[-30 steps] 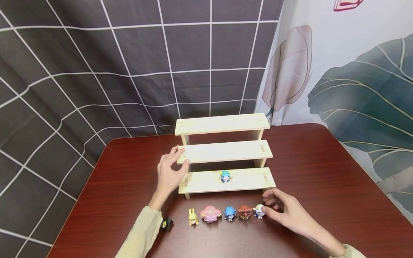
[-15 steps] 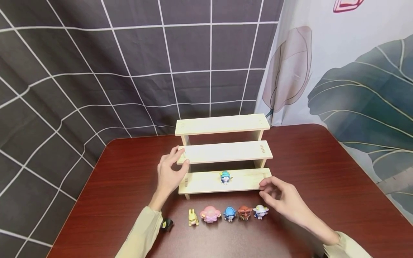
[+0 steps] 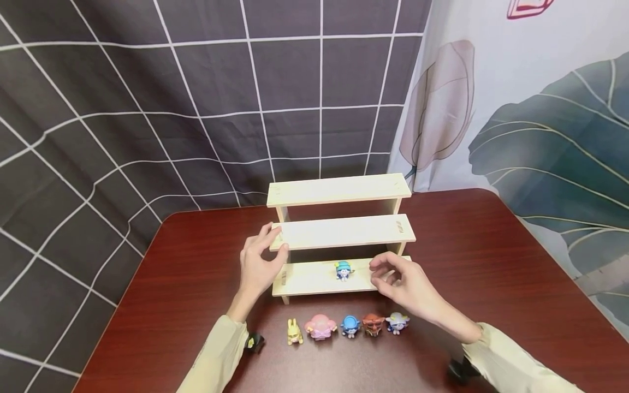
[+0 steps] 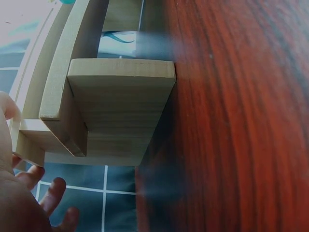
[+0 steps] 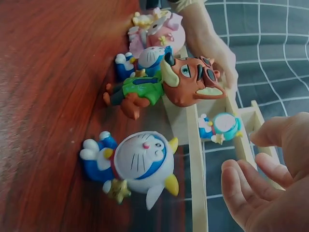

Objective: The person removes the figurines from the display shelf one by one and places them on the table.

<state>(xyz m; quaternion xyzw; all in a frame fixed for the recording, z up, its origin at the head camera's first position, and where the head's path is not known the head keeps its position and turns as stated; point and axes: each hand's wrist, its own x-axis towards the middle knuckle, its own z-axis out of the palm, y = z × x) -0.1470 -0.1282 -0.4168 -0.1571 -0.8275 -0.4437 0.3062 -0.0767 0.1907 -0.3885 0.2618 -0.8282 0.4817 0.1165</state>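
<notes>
A three-step wooden display shelf [image 3: 339, 233] stands on the table. At the left end of its middle step, my left hand [image 3: 257, 262] grips the board between thumb and fingers. On the lowest step sits a small figurine with a teal hat [image 3: 343, 270]. Just right of it, my right hand [image 3: 408, 284] hovers over that step with loosely bent fingers, holding nothing. In front of the shelf stand a yellow rabbit-like figurine [image 3: 294, 332], a pink figurine [image 3: 320, 326], a blue figurine [image 3: 350, 326], a brown fox figurine [image 5: 188, 82] and a white-hooded blue cat figurine [image 5: 145, 162].
The dark red wooden table [image 3: 196, 284] spreads out on both sides of the shelf. Behind it hangs a dark grey curtain with white grid lines [image 3: 285, 76]. A pale curtain with a leaf print [image 3: 560, 147] hangs at the right.
My right hand has moved up and left, from beside the white-hooded figurine to over the right part of the lowest step. The left hand and the figurines have stayed in place.
</notes>
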